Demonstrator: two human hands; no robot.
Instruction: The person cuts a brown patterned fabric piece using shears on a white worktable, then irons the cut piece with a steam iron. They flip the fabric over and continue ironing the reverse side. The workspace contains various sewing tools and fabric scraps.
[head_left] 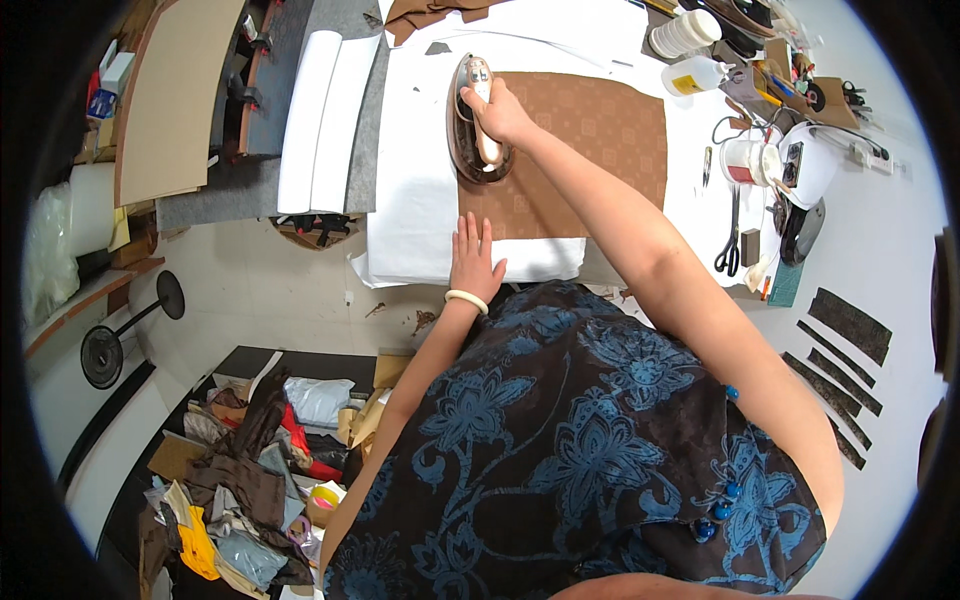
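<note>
A sheet of brown patterned fabric [600, 130] lies flat on a white-covered table [412, 190]. My right hand [503, 112] is wrapped round the handle of a clothes iron [466, 150]. The iron rests along the left edge of the fabric, partly over the white cover, with its long axis running away from me. My left hand [474, 258] lies flat with fingers spread, its fingertips on the fabric's near left corner and its palm over the white cover. A pale bangle [466, 299] circles that wrist.
White paper rolls [310, 125] lie left of the cover. To the right are black-handled scissors [733, 235], a dark small block [750, 247], a white tub [742, 162] and a squeeze bottle [697, 75]. More brown fabric [430, 18] sits at the far edge. Scraps [235, 480] fill the lower left.
</note>
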